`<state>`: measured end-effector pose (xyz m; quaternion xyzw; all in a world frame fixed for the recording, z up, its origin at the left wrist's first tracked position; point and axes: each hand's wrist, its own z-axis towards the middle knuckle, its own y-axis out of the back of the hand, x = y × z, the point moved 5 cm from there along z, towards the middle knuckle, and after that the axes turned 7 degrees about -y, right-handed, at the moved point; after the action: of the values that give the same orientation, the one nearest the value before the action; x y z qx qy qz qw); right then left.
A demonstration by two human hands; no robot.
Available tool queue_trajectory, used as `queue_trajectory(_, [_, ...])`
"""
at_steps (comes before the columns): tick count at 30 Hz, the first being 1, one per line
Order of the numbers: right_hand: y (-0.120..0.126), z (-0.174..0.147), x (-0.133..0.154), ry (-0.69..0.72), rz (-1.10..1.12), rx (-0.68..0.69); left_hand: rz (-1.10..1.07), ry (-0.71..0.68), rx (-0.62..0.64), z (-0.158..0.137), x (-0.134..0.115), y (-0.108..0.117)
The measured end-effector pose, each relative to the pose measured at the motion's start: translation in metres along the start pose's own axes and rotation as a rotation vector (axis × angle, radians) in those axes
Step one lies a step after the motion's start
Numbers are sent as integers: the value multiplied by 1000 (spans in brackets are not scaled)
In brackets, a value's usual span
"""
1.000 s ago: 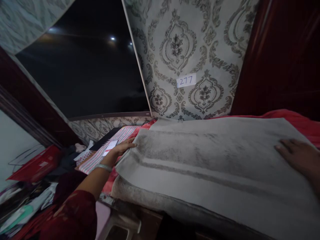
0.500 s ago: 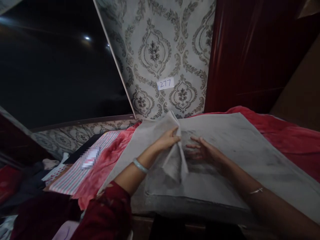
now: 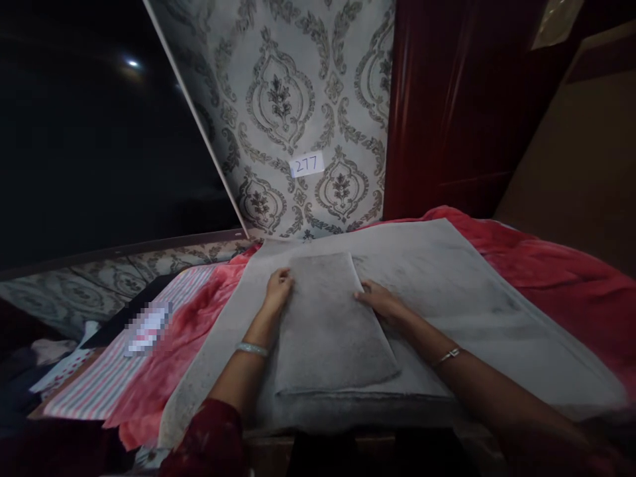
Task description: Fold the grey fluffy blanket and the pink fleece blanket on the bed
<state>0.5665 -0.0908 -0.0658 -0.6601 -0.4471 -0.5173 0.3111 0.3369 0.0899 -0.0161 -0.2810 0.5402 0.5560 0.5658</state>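
Gently square the folded cloth (image 3: 330, 324) between left hand (image 3: 279, 289) and right hand (image 3: 381, 299) (half-curled at opposite edges; cannot tell if gripping).

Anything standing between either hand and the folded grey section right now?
Nothing visible does. The left hand is at the left edge of the folded grey section, the right hand at its right edge. The wider grey fabric lies beneath; the striped cloth is off to the left.
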Motion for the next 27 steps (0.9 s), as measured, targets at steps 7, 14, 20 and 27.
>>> queue_trajectory(7, [23, -13, -7, 134, -94, -170, 34, 19, -27, 8, 47, -9])
queue_trajectory(14, [39, -8, -16, 135, -241, -192, 82, -7, -10, 9, 48, -13])
queue_trajectory(20, [48, 26, 6, -10, -327, -259, 130, -81, 25, -1, 45, -14])
queue_trajectory(27, [49, 73, 40, 93, -426, -457, 23, -68, 49, -4, 49, -12])
